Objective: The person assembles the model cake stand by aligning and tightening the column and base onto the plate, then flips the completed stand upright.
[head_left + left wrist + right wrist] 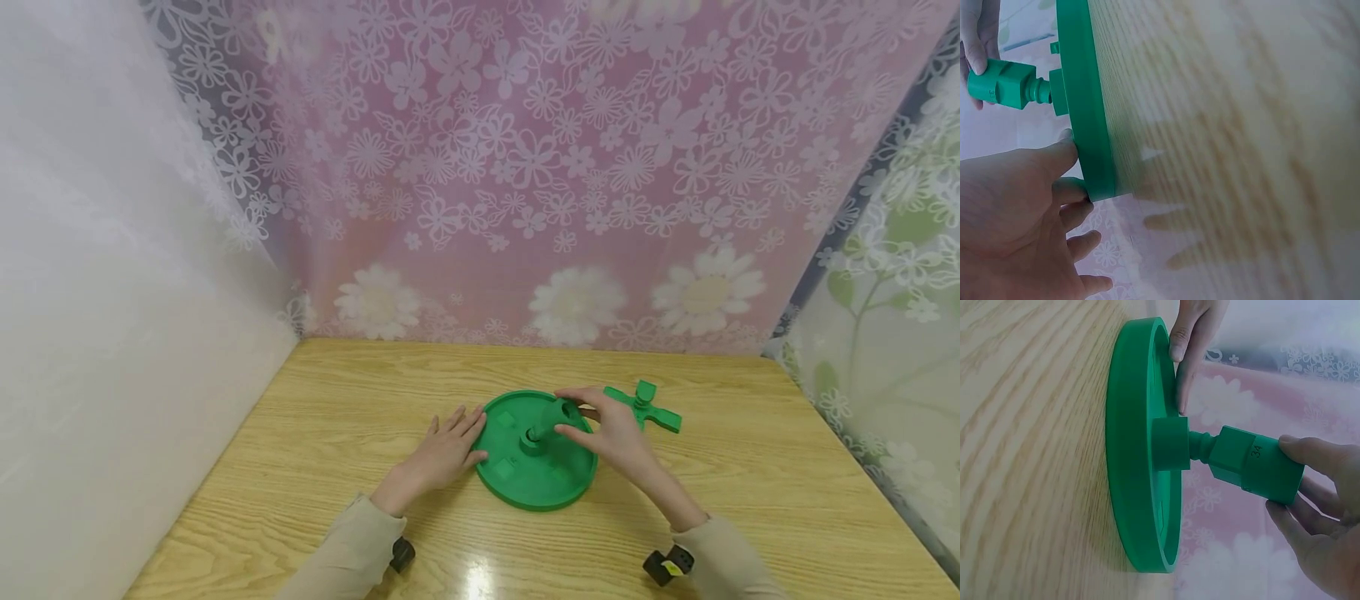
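Observation:
A round green tray-like base [534,490] with a raised rim lies flat on the table. At its middle stands a short round socket [1171,444]. My right hand [618,433] pinches a green column piece [1272,467] marked "3A" by its hollow outer end, between thumb and fingers. The column piece is tilted, and its ridged narrow neck [1200,447] meets the socket's mouth; how far in it sits I cannot tell. My left hand [441,457] rests at the left edge of the base, thumb and fingers touching the rim, the other fingers spread.
Behind my right hand, a green cross-shaped piece [663,418] with flat arms lies on the wooden table [360,400]. Floral curtains [525,208] hang behind the table, with pale sheets at both sides. Black wrist devices [667,567] sit by the sleeves.

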`<state>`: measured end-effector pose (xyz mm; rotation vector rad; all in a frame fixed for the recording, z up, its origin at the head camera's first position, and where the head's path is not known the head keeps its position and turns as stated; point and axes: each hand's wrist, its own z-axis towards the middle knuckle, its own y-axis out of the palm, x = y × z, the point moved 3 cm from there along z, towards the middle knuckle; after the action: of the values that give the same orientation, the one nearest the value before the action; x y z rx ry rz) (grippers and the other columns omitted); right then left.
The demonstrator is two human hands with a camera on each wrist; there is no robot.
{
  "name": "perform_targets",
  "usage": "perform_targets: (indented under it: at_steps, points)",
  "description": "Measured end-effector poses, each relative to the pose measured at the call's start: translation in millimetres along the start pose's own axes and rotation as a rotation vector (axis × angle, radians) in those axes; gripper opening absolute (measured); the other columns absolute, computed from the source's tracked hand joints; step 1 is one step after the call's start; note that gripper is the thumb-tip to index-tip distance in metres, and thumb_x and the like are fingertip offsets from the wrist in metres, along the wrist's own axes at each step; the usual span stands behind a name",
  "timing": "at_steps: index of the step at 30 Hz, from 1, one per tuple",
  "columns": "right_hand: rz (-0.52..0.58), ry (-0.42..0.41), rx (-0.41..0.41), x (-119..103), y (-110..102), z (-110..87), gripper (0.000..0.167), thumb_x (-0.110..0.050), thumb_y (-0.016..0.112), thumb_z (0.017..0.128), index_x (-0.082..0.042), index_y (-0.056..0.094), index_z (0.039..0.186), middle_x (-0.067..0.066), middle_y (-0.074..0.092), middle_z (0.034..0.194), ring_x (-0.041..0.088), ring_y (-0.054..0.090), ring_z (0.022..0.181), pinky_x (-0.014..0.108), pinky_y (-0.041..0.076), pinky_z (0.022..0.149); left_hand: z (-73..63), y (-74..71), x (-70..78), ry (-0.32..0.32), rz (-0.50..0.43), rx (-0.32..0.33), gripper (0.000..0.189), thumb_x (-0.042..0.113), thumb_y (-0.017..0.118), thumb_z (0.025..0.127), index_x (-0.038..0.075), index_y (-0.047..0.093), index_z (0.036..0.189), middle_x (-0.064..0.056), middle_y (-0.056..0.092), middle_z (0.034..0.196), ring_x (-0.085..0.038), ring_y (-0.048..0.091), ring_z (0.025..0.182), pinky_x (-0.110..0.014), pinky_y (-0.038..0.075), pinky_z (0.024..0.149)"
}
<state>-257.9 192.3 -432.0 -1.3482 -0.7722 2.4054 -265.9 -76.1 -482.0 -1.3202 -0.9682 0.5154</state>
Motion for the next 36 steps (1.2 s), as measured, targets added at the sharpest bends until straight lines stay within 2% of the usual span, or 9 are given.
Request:
perform_targets:
  at_steps: [8, 17, 26, 32, 36]
  points:
    - [-0.076, -0.038, -0.031, -2.4, 5.4, 7.4, 0.049, -0.015, 0.082, 0.086, -0.010, 0.067, 0.133, 0.011, 0.067, 0.127, 0.030, 0.065, 0.114, 0.040, 0.056, 0.095, -0.8, -0.3, 0.9, -0.001, 0.012, -0.002, 0.065, 0.038, 0.048, 0.108, 0.004, 0.030, 0.160, -0.010, 0.023, 0.168, -0.036, 0.017, 0.154, -0.067, 0.018, 0.119]
    - [-0.086, -0.056, -0.084, -8.4, 15.5, 18.1, 0.048, -0.019, 0.081, 0.089, -0.014, 0.067, 0.135, 0.008, 0.066, 0.127, 0.030, 0.065, 0.116, 0.045, 0.055, 0.096, -1.6, -2.7, 3.0, 0.003, 0.016, -0.002, 0.064, 0.036, 0.050, 0.107, 0.003, 0.031, 0.159, -0.012, 0.025, 0.167, -0.038, 0.019, 0.154, -0.068, 0.019, 0.118]
    - [-0.128, -0.071, -0.119, -11.4, 23.4, 21.5, 0.047, -0.016, 0.081, 0.088, -0.011, 0.068, 0.133, 0.010, 0.066, 0.125, 0.030, 0.066, 0.114, 0.045, 0.056, 0.094, -0.7, -0.6, 1.4, 0.004, 0.024, 0.003, 0.065, 0.038, 0.048, 0.107, 0.003, 0.030, 0.159, -0.011, 0.024, 0.167, -0.038, 0.019, 0.154, -0.067, 0.019, 0.118]
    - [-0.080, -0.061, -0.175, -4.5, 24.8, 21.6, 0.049, -0.020, 0.076, 0.093, -0.008, 0.063, 0.138, 0.013, 0.064, 0.131, 0.035, 0.063, 0.119, 0.044, 0.055, 0.096, -1.0, -1.4, 1.5, 0.003, 0.020, 0.001, 0.065, 0.038, 0.048, 0.107, 0.003, 0.030, 0.159, -0.011, 0.024, 0.167, -0.038, 0.019, 0.154, -0.067, 0.019, 0.118]
    - [-0.027, -0.065, -0.218, -0.6, 24.2, 20.3, 0.052, -0.011, 0.073, 0.095, -0.006, 0.057, 0.144, 0.018, 0.058, 0.139, 0.041, 0.057, 0.126, 0.049, 0.054, 0.097, -1.3, -1.8, 1.6, 0.005, 0.021, 0.003, 0.064, 0.036, 0.049, 0.107, 0.003, 0.031, 0.159, -0.012, 0.025, 0.167, -0.038, 0.020, 0.153, -0.068, 0.020, 0.118]
